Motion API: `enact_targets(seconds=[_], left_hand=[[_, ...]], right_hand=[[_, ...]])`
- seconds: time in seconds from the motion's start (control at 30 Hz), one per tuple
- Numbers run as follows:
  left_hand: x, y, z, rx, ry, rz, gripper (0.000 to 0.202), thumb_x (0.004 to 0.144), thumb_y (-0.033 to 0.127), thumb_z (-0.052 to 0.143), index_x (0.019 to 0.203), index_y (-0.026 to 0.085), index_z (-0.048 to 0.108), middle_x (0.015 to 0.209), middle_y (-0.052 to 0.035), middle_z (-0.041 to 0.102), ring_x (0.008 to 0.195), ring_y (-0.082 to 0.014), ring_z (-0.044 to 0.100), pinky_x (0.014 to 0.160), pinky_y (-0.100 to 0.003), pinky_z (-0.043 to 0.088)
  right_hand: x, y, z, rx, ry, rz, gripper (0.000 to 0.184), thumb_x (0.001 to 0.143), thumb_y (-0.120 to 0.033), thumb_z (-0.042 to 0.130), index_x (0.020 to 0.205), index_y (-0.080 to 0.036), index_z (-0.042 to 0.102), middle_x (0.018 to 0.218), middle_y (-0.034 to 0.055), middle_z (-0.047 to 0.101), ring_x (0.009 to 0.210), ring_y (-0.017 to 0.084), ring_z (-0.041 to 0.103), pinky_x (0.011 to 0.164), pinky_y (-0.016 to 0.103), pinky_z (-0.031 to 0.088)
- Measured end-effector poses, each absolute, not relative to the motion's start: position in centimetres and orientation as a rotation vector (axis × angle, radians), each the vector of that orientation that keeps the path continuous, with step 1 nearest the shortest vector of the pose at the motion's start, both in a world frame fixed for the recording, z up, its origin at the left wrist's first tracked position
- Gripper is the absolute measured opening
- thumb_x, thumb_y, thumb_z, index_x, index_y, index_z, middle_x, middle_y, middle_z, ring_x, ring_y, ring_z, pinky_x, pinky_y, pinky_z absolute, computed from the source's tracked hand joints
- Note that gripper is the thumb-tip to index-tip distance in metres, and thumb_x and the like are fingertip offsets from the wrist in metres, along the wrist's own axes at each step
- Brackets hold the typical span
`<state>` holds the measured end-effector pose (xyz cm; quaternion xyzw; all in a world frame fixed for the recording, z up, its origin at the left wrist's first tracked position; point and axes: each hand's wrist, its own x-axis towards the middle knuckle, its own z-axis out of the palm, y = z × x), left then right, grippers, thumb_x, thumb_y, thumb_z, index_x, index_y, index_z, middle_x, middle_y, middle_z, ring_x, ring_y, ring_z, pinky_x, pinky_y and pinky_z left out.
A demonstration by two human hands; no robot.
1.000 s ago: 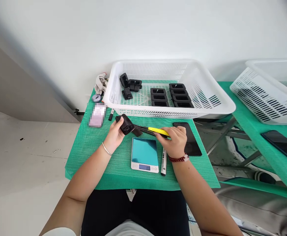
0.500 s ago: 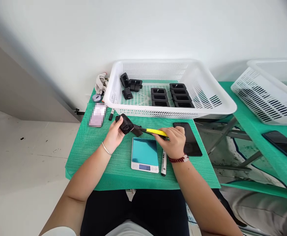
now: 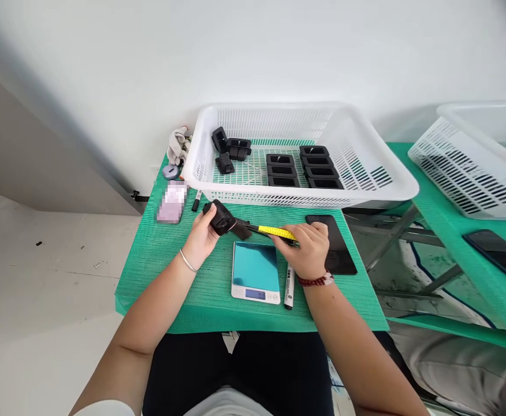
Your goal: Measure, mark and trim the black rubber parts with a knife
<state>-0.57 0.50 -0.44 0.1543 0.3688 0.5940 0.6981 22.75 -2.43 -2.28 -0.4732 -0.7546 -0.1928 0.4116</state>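
My left hand (image 3: 201,238) is closed around a small black plastic part (image 3: 220,218), held just above the green mat. My right hand (image 3: 305,248) grips a yellow-handled utility knife (image 3: 274,231), whose dark blade end reaches left to the black part. Both hands hover behind a small digital scale (image 3: 255,273) with a teal platform. A white basket (image 3: 365,173) behind them holds several more black parts (image 3: 305,167), some in neat rows and some loose at its left.
A black-and-white marker (image 3: 288,287) lies right of the scale and a black phone (image 3: 337,248) under my right hand's far side. A small marker (image 3: 196,200), a blurred pink item (image 3: 171,202) and a glove (image 3: 175,144) lie at left. Another white basket (image 3: 473,162) stands on the right table.
Almost nothing: the knife's blade end has stayed against the black part, and both hands have shifted only slightly.
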Motion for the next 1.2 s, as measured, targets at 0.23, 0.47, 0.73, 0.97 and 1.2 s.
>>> enact_targets(seconds=[0.23, 0.47, 0.73, 0.97, 1.2], left_hand=[[-0.57, 0.37, -0.32, 0.359, 0.812, 1.309, 0.017, 0.079, 0.029, 0.069, 0.089, 0.015, 0.066, 0.089, -0.0053, 0.068, 0.086, -0.0169, 0.067, 0.087, -0.035, 0.056], [-0.76, 0.51, -0.21, 0.356, 0.802, 1.331, 0.018, 0.079, 0.029, 0.069, 0.09, 0.016, 0.066, 0.091, -0.0055, 0.069, 0.089, -0.0183, 0.068, 0.087, -0.037, 0.057], [-0.79, 0.43, -0.42, 0.391, 0.814, 1.304, 0.021, 0.079, 0.031, 0.07, 0.092, 0.015, 0.066, 0.094, -0.0067, 0.069, 0.091, -0.0197, 0.067, 0.085, -0.037, 0.057], [-0.79, 0.42, -0.35, 0.388, 0.807, 1.306, 0.021, 0.078, 0.031, 0.07, 0.091, 0.015, 0.067, 0.091, -0.006, 0.068, 0.085, -0.017, 0.067, 0.082, -0.035, 0.057], [-0.81, 0.48, -0.45, 0.385, 0.804, 1.307, 0.021, 0.078, 0.031, 0.071, 0.092, 0.015, 0.067, 0.092, -0.0058, 0.068, 0.085, -0.0164, 0.066, 0.08, -0.033, 0.058]], right_hand=[[22.68, -2.6, -2.24, -1.236, -1.947, -0.403, 0.022, 0.078, -0.04, 0.069, 0.075, -0.021, 0.06, 0.062, -0.0009, 0.067, 0.057, 0.014, 0.06, 0.071, 0.033, 0.038], [22.61, -2.61, -2.33, -1.288, -1.894, -0.366, 0.021, 0.078, -0.04, 0.069, 0.075, -0.021, 0.06, 0.064, -0.0002, 0.067, 0.059, 0.015, 0.061, 0.071, 0.034, 0.039], [22.62, -2.6, -2.31, -1.254, -1.903, -0.368, 0.02, 0.078, -0.038, 0.07, 0.076, -0.021, 0.06, 0.065, -0.0001, 0.068, 0.06, 0.015, 0.062, 0.071, 0.034, 0.04], [22.72, -2.55, -2.36, -1.202, -1.902, -0.407, 0.021, 0.077, -0.037, 0.071, 0.078, -0.02, 0.06, 0.065, -0.0005, 0.068, 0.058, 0.015, 0.061, 0.071, 0.033, 0.04], [22.71, -2.66, -2.22, -1.225, -1.876, -0.419, 0.018, 0.076, -0.035, 0.071, 0.077, -0.021, 0.06, 0.064, -0.001, 0.068, 0.058, 0.015, 0.061, 0.07, 0.033, 0.039]])
